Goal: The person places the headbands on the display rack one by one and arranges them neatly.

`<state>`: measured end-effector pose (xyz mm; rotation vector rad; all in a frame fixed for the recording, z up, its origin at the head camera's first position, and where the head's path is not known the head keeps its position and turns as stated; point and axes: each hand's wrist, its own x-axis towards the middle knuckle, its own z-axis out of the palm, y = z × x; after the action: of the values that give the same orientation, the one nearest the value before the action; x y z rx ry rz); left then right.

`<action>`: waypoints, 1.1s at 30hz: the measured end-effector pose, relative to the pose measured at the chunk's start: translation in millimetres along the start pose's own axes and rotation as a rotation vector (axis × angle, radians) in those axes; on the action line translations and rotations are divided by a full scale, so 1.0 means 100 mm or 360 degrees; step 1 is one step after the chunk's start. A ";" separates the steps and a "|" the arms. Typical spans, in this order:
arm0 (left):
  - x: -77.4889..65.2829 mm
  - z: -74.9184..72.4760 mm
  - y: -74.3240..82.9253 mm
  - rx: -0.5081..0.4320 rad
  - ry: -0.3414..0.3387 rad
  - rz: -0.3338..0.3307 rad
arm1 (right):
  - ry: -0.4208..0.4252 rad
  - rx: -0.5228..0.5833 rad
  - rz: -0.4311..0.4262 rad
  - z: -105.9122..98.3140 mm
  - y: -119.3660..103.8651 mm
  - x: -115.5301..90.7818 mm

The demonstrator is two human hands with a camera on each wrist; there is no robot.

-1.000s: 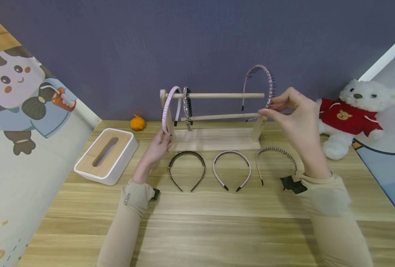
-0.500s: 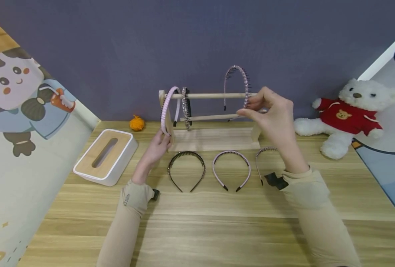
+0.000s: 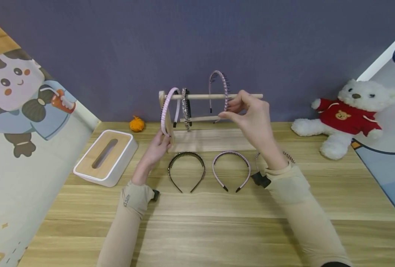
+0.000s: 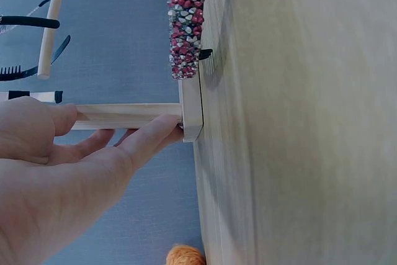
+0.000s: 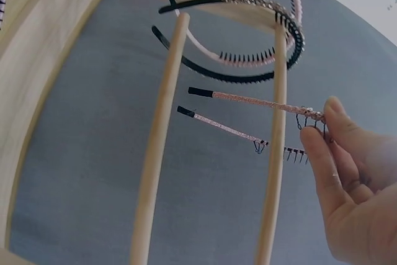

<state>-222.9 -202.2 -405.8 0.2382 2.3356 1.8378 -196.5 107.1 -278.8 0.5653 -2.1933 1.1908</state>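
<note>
My right hand (image 3: 251, 115) pinches a pink, studded, toothed headband (image 3: 225, 83) between thumb and fingertips. The headband stands arched over the upper rod (image 3: 241, 96) of a wooden rack (image 3: 214, 141), its two ends hanging on either side in the right wrist view. My left hand (image 3: 155, 148) holds the rack's left upright (image 4: 130, 115), thumb on one side and fingers on the other. At the rack's left end hang a pale pink headband (image 3: 165, 111) and a dark one with sparkling stones (image 3: 185, 107). The right upright is hidden behind my right hand.
Three headbands lie in front of the rack: a black one (image 3: 186, 153), a pale pink one (image 3: 231, 152) and one partly under my right wrist (image 3: 289, 157). A tissue box (image 3: 124, 159) and orange ball (image 3: 137, 124) are left; a white teddy bear (image 3: 336, 148) sits right.
My right hand has carried the pink studded headband leftward along the rods from their right end, lowering it slightly. My left hand stays on the upright.
</note>
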 end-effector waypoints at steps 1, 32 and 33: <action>0.00 0.00 -0.01 0.0006 0.0002 0.0001 | -0.0009 0.0014 0.0004 0.02 0.00 0.00; 0.01 0.00 -0.02 0.0040 0.0037 0.0000 | -0.0187 -0.0047 0.0048 0.42 0.06 -0.05; 0.01 0.00 -0.02 0.0040 0.0043 0.0000 | -0.0188 -0.0055 0.0037 0.42 0.07 -0.05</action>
<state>-224.2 -202.7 -408.1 0.2180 2.3781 1.8239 -208.4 74.8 -304.9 0.6112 -2.3209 1.1558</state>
